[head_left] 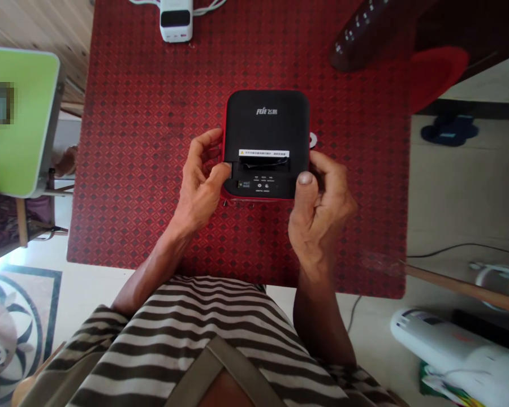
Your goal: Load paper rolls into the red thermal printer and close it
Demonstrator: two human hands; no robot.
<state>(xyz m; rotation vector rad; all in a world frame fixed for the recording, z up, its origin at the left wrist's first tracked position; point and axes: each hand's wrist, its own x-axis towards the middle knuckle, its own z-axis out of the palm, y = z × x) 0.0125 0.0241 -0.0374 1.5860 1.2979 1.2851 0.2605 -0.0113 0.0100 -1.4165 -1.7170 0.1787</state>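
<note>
A black receipt printer (268, 127) with red sides lies on the red patterned tabletop in front of me. Its upper face has a brand mark, a white warning strip, a dark paper slot and a small button panel. At the lower left corner, my left hand (201, 181) presses its thumb on a notch in the casing, fingers curled along the left side. My right hand (320, 209) grips the opposite corner, thumb on the top edge and fingers against the right side. A round white piece (313, 139) with a dark centre peeks out beside the printer, partly hidden.
Toward the back of the table (144, 169) stands a white device (176, 22) with white cables. A dark bottle-like cylinder (356, 39) is at the back right. To the left is a green-topped table (21, 141), with part of another person beside it.
</note>
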